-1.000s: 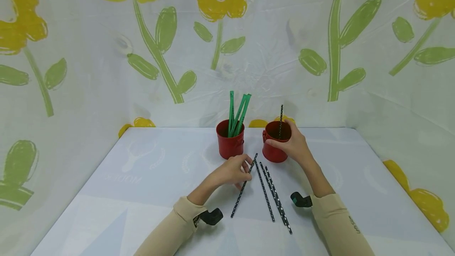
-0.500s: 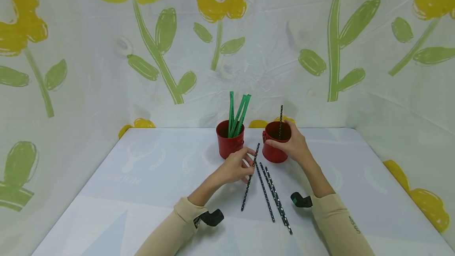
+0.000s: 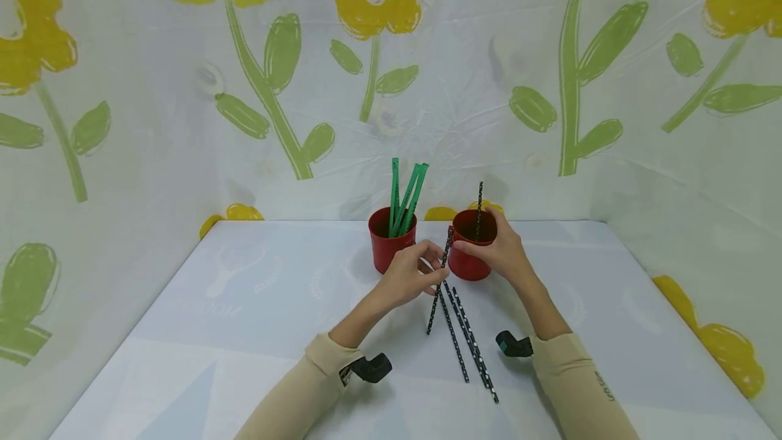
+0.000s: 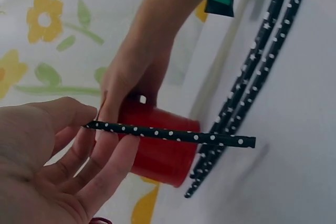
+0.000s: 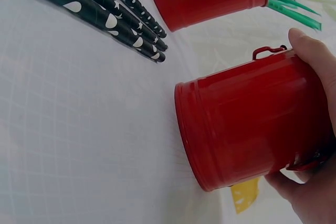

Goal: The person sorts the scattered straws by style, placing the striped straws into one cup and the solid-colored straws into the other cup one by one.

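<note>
My left hand (image 3: 412, 273) pinches a black paper straw with white dots (image 4: 168, 134) between thumb and fingers. This straw slants upward, its top end close to the left rim of the right red bucket (image 3: 469, 266). My right hand (image 3: 507, 253) grips that bucket by its rim, thumb at the near side and fingers at the far side. Inside it stands one black dotted straw (image 3: 479, 206). On the table below lie several more black straws (image 3: 470, 341), patterned with white dots and stars. The bucket's bottom inside is hidden.
Left of the held bucket stands a second red bucket (image 3: 385, 250) with several flat green sticks (image 3: 403, 202). A flower-printed curtain (image 3: 427, 100) hangs behind the white table (image 3: 256, 331). Dark cameras are strapped at both wrists.
My left hand has moved up and to the right with the pinched straw, bringing its top end to the right bucket's rim. My right hand stays on that bucket.
</note>
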The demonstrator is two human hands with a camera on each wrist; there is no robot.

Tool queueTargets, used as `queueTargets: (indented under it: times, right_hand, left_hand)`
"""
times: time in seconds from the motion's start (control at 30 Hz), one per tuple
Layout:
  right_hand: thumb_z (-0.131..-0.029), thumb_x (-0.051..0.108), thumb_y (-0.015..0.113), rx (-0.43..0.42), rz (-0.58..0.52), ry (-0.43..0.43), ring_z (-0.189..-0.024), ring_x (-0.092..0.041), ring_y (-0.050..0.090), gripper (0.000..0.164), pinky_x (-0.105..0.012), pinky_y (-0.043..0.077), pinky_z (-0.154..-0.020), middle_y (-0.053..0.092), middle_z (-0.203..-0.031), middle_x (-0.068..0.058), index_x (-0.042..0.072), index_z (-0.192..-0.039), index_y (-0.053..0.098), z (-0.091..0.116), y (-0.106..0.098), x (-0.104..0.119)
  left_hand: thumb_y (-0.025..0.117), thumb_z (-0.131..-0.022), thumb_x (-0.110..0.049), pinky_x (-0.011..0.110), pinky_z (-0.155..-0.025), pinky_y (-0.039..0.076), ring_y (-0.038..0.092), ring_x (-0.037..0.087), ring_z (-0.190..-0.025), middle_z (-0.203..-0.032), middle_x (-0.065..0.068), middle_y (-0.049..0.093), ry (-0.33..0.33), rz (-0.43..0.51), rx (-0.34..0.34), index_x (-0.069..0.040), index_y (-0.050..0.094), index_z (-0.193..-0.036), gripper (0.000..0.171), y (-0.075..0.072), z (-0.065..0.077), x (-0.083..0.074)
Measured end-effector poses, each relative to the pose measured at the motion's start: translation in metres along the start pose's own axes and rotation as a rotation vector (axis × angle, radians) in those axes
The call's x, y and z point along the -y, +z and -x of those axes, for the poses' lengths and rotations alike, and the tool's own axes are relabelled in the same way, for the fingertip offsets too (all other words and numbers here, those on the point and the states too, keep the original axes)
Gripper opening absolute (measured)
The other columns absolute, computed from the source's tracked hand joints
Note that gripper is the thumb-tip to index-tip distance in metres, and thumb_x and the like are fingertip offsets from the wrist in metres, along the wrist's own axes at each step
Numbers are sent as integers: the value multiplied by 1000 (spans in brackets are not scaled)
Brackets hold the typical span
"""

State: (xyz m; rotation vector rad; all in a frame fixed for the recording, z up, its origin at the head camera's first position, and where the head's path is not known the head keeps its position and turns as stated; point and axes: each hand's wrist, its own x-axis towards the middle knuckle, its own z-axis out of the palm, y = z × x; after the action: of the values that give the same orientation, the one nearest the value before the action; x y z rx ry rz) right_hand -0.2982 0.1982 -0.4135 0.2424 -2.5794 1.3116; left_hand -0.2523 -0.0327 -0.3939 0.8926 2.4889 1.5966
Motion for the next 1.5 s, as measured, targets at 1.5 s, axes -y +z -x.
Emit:
queueTargets:
  times: [1.5]
  right_hand:
    - [-75, 51, 80, 12, 1, 27, -134, -35, 44, 103, -56, 52, -96, 46, -146, -12, 13, -152, 24, 0, -1, 1]
  left_hand:
    - [60, -98, -18, 28, -83, 59, 67, 24, -102, -114, 11, 66, 124, -26, -277, -9, 58, -125, 28, -13, -89, -72]
